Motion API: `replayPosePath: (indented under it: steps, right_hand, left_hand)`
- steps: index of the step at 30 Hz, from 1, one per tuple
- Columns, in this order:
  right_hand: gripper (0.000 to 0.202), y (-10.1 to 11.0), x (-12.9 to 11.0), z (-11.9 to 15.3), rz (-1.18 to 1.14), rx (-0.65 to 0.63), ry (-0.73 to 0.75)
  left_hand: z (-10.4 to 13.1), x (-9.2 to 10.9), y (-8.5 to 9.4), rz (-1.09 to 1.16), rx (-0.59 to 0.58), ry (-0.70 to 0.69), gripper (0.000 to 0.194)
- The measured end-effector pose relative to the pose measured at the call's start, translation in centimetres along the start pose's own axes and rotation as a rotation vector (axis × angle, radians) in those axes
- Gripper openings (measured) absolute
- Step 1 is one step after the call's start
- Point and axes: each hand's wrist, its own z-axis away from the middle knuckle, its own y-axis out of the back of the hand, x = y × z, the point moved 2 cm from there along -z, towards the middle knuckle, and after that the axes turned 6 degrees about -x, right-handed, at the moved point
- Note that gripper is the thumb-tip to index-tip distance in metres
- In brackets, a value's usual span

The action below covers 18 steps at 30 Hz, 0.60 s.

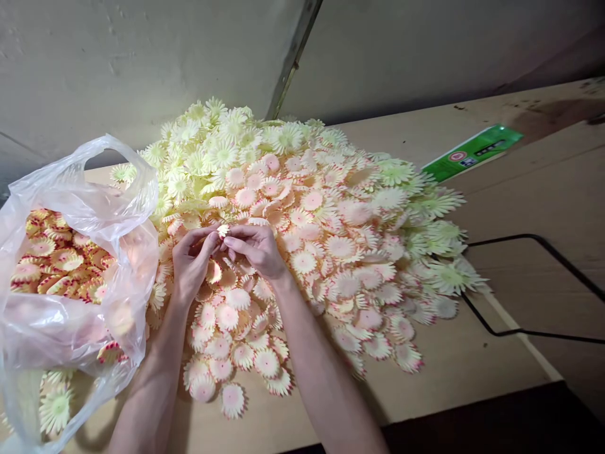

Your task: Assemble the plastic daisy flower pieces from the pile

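Two hands, left (193,260) and right (259,251), pinch one small flower piece (223,231) between their fingers, over countless petal discs (302,217) mid-surface (439,372); one plastic bag (78,328) stands at the left edge.

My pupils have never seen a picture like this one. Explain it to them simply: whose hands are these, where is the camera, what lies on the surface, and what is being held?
There is no machine here. The one picture comes from a camera worn on a person's head, looking forward and down at their own bare hands. The left hand and right hand meet at the fingertips, pinching a small pale piece.

On the table spreads a big heap of flower-shaped pieces: yellowish green at the back and right, pale pink with redder tips in the middle and front. At the left, a thin plastic bag holds more pieces with stronger red edges. At the right are a green packet and a bent black bar.
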Motion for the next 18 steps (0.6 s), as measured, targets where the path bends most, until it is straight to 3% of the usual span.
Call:
replayPosePath:
  steps: [18]
  right_hand:
    - [0.027, -0.14, -0.34, 0.01, 0.055, 0.039, 0.015]
  left_hand:
    - [-0.02, -0.21, 0.15, -0.056, -0.013, -0.033, 0.028]
